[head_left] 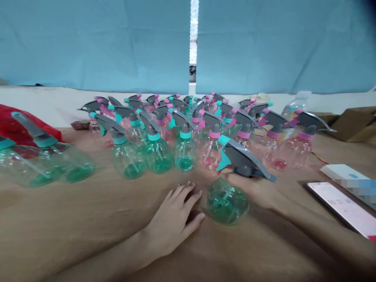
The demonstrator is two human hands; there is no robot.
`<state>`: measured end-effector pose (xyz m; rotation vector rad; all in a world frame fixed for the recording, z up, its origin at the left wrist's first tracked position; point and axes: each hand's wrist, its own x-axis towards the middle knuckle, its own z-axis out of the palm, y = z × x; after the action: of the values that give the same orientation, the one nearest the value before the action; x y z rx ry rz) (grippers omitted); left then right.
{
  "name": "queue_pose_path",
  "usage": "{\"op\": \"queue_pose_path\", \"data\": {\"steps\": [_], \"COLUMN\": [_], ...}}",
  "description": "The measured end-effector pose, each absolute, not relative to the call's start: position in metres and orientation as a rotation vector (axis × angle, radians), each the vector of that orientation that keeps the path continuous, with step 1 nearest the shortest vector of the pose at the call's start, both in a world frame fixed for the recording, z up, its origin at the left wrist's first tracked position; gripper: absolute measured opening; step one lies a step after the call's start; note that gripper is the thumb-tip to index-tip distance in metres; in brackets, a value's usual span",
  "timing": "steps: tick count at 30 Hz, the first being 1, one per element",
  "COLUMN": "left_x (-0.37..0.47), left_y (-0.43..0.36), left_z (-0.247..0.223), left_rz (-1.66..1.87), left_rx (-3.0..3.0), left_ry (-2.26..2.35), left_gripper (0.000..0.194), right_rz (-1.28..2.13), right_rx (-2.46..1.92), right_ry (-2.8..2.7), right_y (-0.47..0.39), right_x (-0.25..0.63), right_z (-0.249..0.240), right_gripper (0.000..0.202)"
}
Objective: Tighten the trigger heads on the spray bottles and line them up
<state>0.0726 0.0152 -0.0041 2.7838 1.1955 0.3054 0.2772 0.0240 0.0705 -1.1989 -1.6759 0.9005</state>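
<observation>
Well, hands (173, 215) (249, 186) near each other (left palm-down).

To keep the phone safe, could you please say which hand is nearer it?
Right. The right hand, holding a spray bottle, is left of the phone; the left hand lies farther left.

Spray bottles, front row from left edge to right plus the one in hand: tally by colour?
Green bottles standing in the front row: 5
Green bottle in the right hand: 1
Pink bottles standing in the front row: 4
Total: 10
</observation>
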Motion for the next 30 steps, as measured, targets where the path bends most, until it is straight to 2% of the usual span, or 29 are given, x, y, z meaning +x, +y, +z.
{"op": "queue_pose_path", "data": {"steps": [11,17,24,30], "left_x": [0.073,0.073,0.074,0.073], "left_y": [0.015,0.016,0.016,0.015], "left_z": [-0.003,-0.003,-0.002,-0.003], "left_rz": [0.333,0.325,0.318,0.350], "left_rx": [2.777,2.777,2.781,2.772], "left_ry": [1.190,1.189,1.198,1.184], "left_gripper": [0.044,0.044,0.044,0.044], "right_rz": [0.763,0.812,0.986,0.926], "right_rx": [-1.342,-1.273,-1.087,-1.212], "right_ry": [-1.651,-1.638,-1.633,-1.631], "right_y": [0.025,0.026,0.024,0.023], "right_x": [0.278,0.278,0.277,0.278], "right_z": [0.058,0.060,0.066,0.067], "right_gripper": [0.008,0.010,0.025,0.018]}}
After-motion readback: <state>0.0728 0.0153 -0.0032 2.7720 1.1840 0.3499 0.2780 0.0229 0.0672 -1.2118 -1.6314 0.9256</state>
